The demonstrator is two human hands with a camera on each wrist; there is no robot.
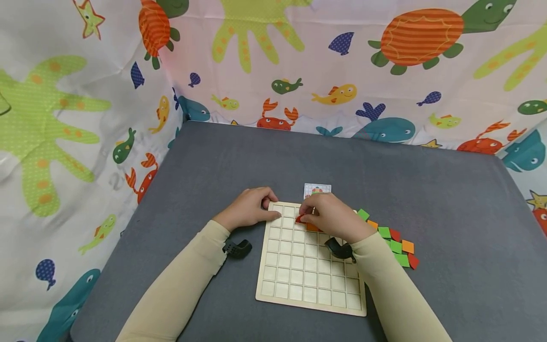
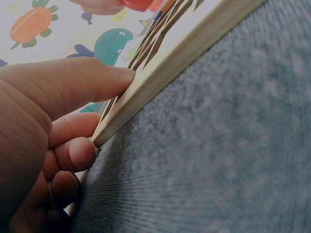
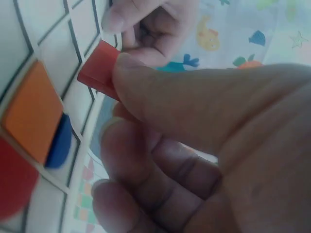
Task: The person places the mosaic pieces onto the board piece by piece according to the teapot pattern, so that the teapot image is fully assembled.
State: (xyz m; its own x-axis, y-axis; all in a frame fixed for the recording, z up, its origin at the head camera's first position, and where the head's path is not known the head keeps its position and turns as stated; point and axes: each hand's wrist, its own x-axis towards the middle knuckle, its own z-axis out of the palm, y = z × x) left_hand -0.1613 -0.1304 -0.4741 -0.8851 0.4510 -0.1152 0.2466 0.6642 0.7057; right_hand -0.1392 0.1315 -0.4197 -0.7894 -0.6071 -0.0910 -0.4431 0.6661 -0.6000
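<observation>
A pale wooden grid board (image 1: 295, 270) lies on the table. My left hand (image 1: 248, 206) holds its far left corner; in the left wrist view the thumb presses on the rim and the fingers curl at the edge. Over the far rows, my right hand (image 1: 335, 216) pinches a small red tile (image 3: 99, 70) between thumb and fingers, tilted at the grid. Beside it in the right wrist view, an orange square tile (image 3: 34, 114), a blue piece (image 3: 59, 143) with a curved edge and a rounded red piece (image 3: 14, 179) sit in cells. From the head, the right hand hides part of these.
A small printed pattern card (image 1: 317, 188) lies just beyond the board's far edge. Loose green, orange and red tiles (image 1: 395, 247) lie to the board's right, partly behind the right forearm. A sea-animal curtain (image 1: 239, 85) borders the grey table (image 1: 222, 156).
</observation>
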